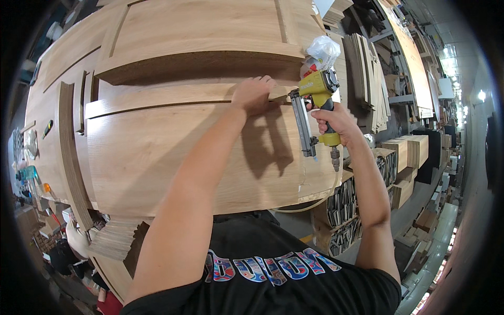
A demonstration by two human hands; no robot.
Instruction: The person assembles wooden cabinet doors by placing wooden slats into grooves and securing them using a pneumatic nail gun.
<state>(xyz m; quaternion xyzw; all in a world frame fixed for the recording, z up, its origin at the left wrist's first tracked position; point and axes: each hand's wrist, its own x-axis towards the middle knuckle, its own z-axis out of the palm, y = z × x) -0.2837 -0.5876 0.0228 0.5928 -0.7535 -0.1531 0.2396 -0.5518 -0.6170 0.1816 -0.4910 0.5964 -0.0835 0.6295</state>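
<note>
Seen from above, a person's left hand (253, 94) presses palm-down, fingers curled, on a narrow wooden strip (178, 96) lying across a large light oak panel (173, 157), towards its far right edge. The right hand (336, 122) is wrapped around the grip of a yellow pneumatic nail gun (315, 105), whose nose meets the strip's right end just beside the left fingers. Stacked timber pieces (404, 152) sit further right, beyond the panel
</note>
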